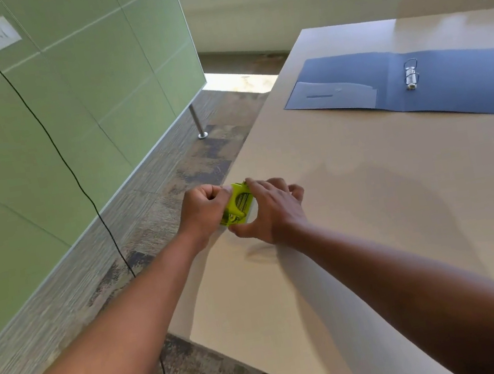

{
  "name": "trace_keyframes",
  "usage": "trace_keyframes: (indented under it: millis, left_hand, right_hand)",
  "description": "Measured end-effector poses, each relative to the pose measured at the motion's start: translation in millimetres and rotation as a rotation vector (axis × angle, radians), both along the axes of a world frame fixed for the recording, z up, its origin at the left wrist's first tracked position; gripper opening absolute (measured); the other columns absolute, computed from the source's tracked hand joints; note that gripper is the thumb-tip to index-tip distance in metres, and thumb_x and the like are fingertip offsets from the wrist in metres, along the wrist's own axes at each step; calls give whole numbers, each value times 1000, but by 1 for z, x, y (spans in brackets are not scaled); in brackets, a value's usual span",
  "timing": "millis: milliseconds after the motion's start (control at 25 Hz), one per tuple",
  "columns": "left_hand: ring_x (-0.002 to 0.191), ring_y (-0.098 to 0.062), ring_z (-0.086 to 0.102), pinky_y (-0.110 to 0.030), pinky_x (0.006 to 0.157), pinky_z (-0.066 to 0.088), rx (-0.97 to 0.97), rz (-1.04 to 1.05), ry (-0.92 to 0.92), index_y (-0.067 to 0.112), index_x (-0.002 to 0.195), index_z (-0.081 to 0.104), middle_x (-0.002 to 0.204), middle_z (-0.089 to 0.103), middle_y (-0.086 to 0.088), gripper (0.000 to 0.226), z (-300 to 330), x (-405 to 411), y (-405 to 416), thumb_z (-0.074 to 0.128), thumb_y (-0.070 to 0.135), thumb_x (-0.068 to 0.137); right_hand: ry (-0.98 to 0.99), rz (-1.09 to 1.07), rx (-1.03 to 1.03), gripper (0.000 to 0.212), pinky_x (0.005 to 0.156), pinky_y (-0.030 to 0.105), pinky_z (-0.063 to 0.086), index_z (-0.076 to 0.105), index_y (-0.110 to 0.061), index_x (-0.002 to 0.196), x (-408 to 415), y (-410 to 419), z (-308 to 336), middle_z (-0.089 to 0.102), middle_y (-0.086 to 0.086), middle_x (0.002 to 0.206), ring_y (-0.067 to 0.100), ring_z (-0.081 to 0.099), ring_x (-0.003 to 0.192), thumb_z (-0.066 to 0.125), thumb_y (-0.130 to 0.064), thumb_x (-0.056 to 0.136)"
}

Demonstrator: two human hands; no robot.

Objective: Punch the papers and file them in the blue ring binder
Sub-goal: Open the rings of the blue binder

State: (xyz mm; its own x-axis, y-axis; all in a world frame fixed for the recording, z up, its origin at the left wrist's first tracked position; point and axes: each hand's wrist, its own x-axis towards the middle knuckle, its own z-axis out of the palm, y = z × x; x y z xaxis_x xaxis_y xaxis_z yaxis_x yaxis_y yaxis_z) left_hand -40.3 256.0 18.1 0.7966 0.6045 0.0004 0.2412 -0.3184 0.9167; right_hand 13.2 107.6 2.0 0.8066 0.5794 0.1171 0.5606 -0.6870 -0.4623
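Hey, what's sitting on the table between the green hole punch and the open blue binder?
Nothing: in the head view, only bare table top separates the green hole punch from the blue binder.

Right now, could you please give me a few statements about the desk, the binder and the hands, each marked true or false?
1. The blue binder lies open on the desk. True.
2. Both hands are at the green hole punch. True: the left hand and the right hand grip it.
3. The punch sits on top of the binder. False: it is at the desk's near left edge, apart from the binder.
4. Papers are already filed on the binder's rings. False: the rings are bare.
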Motion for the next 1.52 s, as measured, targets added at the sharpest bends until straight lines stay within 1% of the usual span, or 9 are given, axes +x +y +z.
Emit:
trace_keyframes:
  millis: [400, 600, 680, 800, 960, 1080, 1320, 1440, 1520]
  left_hand:
    - [55, -13, 59, -27, 54, 51, -9, 3, -11, 2, 77, 72, 63, 67, -5, 30, -9, -2, 9, 72, 27, 93]
    - [60, -16, 65, -33, 59, 57, -30, 41, -27, 2, 79, 74, 68, 71, -10, 27, -7, -4, 4, 71, 24, 94]
    - [57, -13, 63, -30, 58, 55, -42, 43, -29, 1, 79, 74, 66, 69, -7, 27, -5, -4, 3, 71, 23, 95]
    - [53, -10, 57, -28, 56, 49, 22, 54, -27, 2, 74, 72, 60, 64, -3, 37, -3, -4, 2, 70, 33, 95]
    - [84, -15, 67, -32, 76, 53, 393, 64, -179, 13, 90, 76, 92, 75, 0, 24, 20, 25, -16, 72, 37, 90]
    - [99, -21, 66, -34, 89, 52, 510, -154, -238, 12, 98, 76, 109, 74, -4, 24, 33, 76, -59, 74, 32, 85]
    - [121, -27, 61, -26, 104, 39, 595, -495, -110, 4, 112, 74, 125, 68, -14, 31, 10, 180, -158, 77, 19, 84]
    - [131, -30, 54, -38, 112, 42, 739, -620, -29, 8, 126, 68, 142, 59, -13, 42, -2, 231, -186, 71, 20, 86]
    - [142, -32, 44, -42, 118, 35, 862, -656, -12, 9, 138, 59, 152, 50, -13, 52, -8, 260, -197, 66, 21, 88]
  right_hand:
    - [3, 44, -70, 101, 98, 47, 26, 38, -25, 147, 5, 8, -4, 53, -6, 149, 25, 35, 141, 58, -84, 68]
    - [16, 77, -98, 109, 101, 49, 23, 27, -22, 156, 6, 6, -5, 47, -5, 155, 26, 30, 147, 55, -86, 72]
    - [9, 86, -102, 113, 103, 49, 23, 22, -22, 159, 6, 4, -6, 42, -3, 159, 26, 28, 149, 54, -87, 73]
    - [53, 74, -63, 117, 113, 51, 21, 9, -22, 163, 4, -4, -2, 19, 0, 170, 26, 18, 154, 47, -90, 76]
    - [28, -64, 52, 96, 118, 50, 20, 14, -21, 163, 30, -46, 14, 18, 1, 171, 25, 19, 155, 39, -79, 90]
    - [-18, -229, 67, 83, 118, 49, 23, 24, -19, 161, 74, -109, 24, 25, 3, 169, 27, 25, 153, 43, -67, 96]
    - [33, -615, 27, 68, 117, 44, 29, 39, -12, 154, 152, -263, 16, 36, 9, 163, 33, 35, 148, 54, -46, 98]
    - [86, -738, 6, 67, 118, 44, 29, 39, -10, 154, 179, -321, 7, 37, 12, 163, 37, 34, 147, 55, -44, 98]
    - [96, -780, 16, 67, 119, 44, 29, 41, -9, 153, 195, -348, -1, 38, 14, 162, 38, 34, 146, 55, -43, 98]
